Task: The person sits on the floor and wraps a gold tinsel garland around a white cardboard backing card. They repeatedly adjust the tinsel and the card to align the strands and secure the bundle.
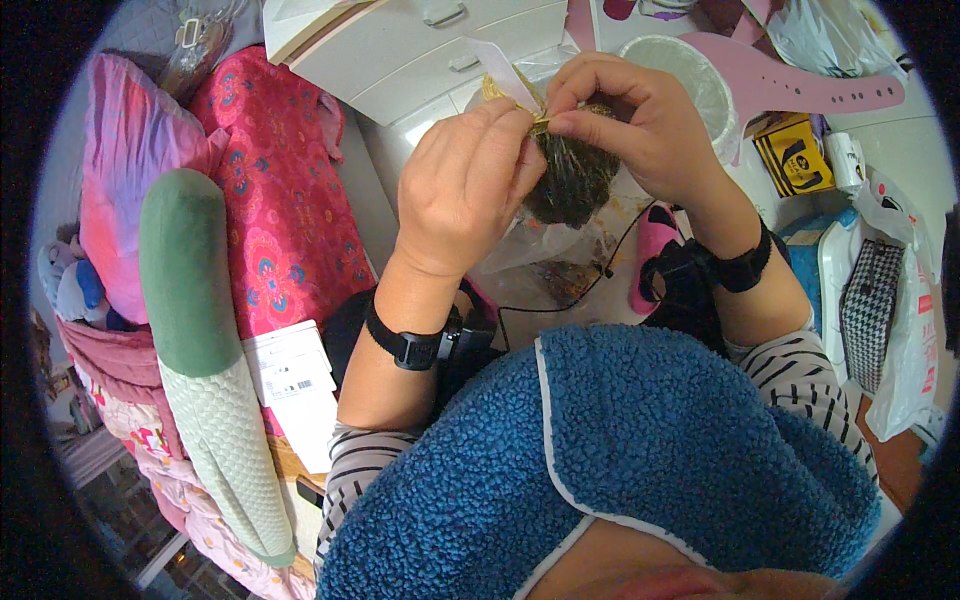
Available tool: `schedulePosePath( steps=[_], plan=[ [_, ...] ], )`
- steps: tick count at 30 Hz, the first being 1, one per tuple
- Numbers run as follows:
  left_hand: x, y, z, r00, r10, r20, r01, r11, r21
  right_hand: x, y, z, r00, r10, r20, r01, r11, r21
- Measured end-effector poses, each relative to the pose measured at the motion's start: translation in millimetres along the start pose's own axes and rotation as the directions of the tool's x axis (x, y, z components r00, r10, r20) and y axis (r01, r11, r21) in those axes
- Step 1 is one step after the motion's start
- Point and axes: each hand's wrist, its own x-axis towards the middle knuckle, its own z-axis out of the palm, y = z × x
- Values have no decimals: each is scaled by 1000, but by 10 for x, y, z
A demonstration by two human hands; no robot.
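Both my hands meet over a dark, dry-looking bundle [574, 180] in clear wrapping, held above the floor. My left hand [469, 176] pinches yellow strands [538, 120] at the bundle's neck, its fingertips partly hidden behind its knuckles. From the other side, my right hand [641, 124] has thumb and forefinger closed on the same strands. A flat white strip [510, 71] and a yellow woven-looking piece [495, 88] stick up beyond my left fingers. Below the bundle lies a clear plastic sheet or bag [555, 247] with brown bits near it.
White drawers [420, 60] stand ahead. A lined bin [679, 90] and a yellow box [795, 154] are right of my hands. A black cable [559, 307] crosses the floor beside a pink slipper [646, 259]. At left lie a long green-and-white cushion [187, 277] and papers [289, 367].
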Motion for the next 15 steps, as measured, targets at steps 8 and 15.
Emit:
schedulePosePath(
  steps=[8,15],
  plan=[
    [3,38,-32,999,-47,-10,46,997,-68,38,-12,-235,995,88,41,-82,987,-136],
    [23,128,-140,993,-116,10,116,985,-131,60,83,-612,984,156,91,-156,988,-3]
  ],
)
